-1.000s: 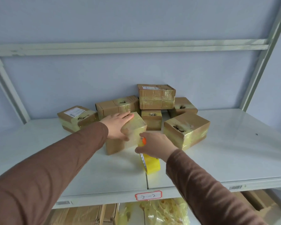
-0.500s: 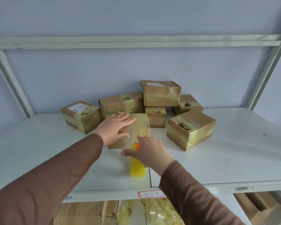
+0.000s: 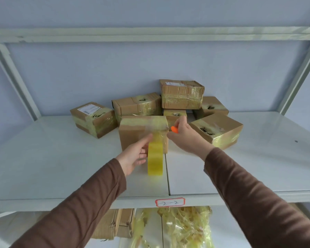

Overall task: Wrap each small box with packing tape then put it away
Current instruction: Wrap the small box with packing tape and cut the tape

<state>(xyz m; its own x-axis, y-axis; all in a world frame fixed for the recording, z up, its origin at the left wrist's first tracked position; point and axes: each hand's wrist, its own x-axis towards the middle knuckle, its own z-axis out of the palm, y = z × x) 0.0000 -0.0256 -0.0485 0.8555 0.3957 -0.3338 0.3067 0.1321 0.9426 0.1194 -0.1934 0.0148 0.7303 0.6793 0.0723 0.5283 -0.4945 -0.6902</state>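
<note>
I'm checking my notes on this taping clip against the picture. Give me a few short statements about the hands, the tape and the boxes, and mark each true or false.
1. The left hand holds the yellow tape roll. True.
2. The right hand is empty. False: it holds a small orange tool.
3. The tape roll lies flat on its side. False: it stands on edge on the white shelf, in front of the front box.
4. One taped box rests on top of others at the back. True.
5. The shelf edge bears a red-bordered label. True.
</note>
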